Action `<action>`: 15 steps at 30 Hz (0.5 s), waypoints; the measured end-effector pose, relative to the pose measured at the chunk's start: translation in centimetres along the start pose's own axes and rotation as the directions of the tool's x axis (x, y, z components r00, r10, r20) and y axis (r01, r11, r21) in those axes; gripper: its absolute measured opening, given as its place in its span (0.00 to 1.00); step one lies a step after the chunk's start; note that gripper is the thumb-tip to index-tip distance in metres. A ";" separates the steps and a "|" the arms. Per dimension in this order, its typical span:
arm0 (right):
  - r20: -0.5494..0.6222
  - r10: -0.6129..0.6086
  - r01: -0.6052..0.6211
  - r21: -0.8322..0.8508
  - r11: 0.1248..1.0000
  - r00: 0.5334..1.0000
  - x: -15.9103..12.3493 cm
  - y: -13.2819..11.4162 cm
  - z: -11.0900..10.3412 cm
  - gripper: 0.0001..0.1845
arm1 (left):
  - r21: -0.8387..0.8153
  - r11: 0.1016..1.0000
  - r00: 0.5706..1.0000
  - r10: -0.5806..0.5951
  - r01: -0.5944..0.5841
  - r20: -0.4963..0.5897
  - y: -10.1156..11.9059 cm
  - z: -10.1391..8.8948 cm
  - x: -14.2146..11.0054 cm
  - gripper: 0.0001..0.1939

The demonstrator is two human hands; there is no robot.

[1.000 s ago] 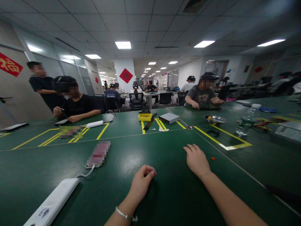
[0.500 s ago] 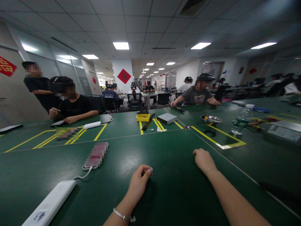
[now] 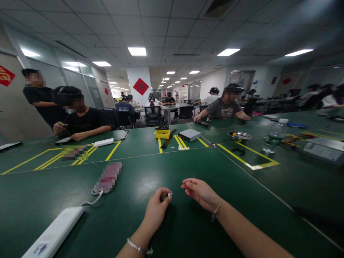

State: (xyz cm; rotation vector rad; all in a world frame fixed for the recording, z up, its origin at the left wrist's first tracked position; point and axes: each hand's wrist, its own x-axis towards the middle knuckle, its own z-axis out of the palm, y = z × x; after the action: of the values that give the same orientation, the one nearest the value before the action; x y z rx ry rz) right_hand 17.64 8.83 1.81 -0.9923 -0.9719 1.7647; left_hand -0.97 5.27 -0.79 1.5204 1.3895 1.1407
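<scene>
My left hand point(image 3: 158, 205) is closed in a pinch above the green table point(image 3: 113, 229). Between its thumb and index finger sits a small silvery-white piece point(image 3: 170, 194), too small to name. Facing it from the right, my right hand point(image 3: 201, 191) is also pinched. A tiny orange-red piece point(image 3: 185, 185) shows at its fingertips, partly hidden by the thumb. The two hands are a short gap apart, and their pieces do not touch.
A white power strip point(image 3: 55, 233) with a cable to a phone point(image 3: 109, 175) lies left. Farther back are a yellow tray point(image 3: 162, 134), a grey box point(image 3: 189, 135), a metal bowl point(image 3: 245, 136) and a water bottle point(image 3: 274, 138). Co-workers sit across the table.
My right hand has swung left and turned, coming close to my left hand; the orange-red piece now shows in its fingers. My left hand has barely moved.
</scene>
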 end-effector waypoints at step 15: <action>0.088 0.055 -0.059 0.048 0.997 0.995 -0.5 0.8 0.9 0.13 | 0.039 0.995 0.992 0.097 -0.094 -0.077 0.1 0.2 -0.3 0.12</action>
State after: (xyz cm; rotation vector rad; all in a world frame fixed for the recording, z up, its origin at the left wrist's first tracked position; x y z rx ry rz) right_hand 16.77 7.91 1.57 -0.9261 -0.9563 1.8843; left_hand -0.73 4.94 -0.80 1.5967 1.4081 1.2525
